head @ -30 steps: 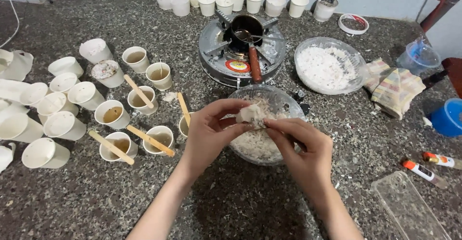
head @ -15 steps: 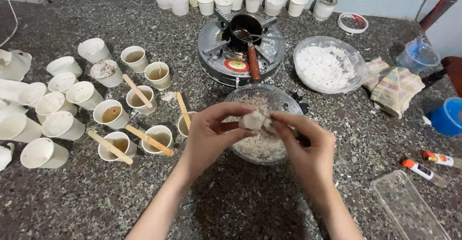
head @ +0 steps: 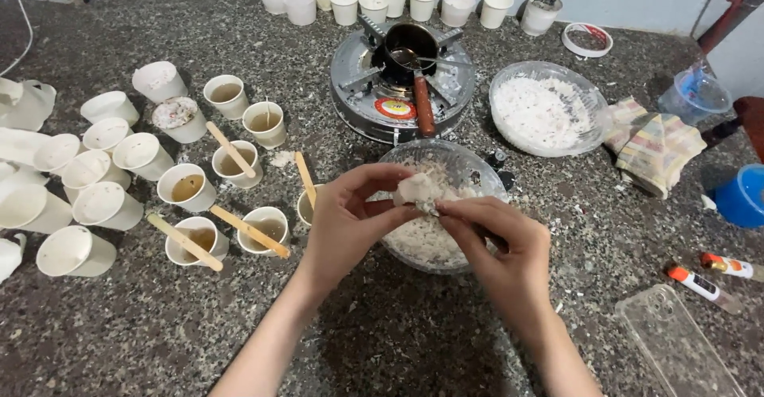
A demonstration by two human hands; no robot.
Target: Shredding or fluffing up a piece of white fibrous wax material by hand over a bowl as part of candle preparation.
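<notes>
Both hands work over a clear glass bowl (head: pixel 477 176) that stands on the speckled stone counter (head: pixel 398 333), just in front of a small round stove (head: pixel 374 87). The left hand (head: pixel 346 222) has its fingers curled closed around a pale, crumbly lump (head: pixel 420 190), with the thumb pressed against the lump's underside. The right hand (head: pixel 501 246) meets it from the other side, thumb and forefinger pinched shut on the lump's lower edge. The lump is held directly above the bowl, which already contains a layer of the same whitish flakes.

Progress, judged from the layout:

- Several paper cups (head: pixel 187 190) to the left hold brownish liquid, some with flat wooden sticks (head: pixel 231 149) laid across their rims.
- Other cups (head: pixel 76 250) lie tipped on their sides and appear unfilled (their interiors are partly turned away, so this is uncertain).
- A second bowl of white flakes (head: pixel 545 110) sits to the right of the stove, untouched by either hand.
- A small dark pot (head: pixel 410 47) rests on the stove.

Crumbling is under way; a good share of the cups remains to be filled.
</notes>
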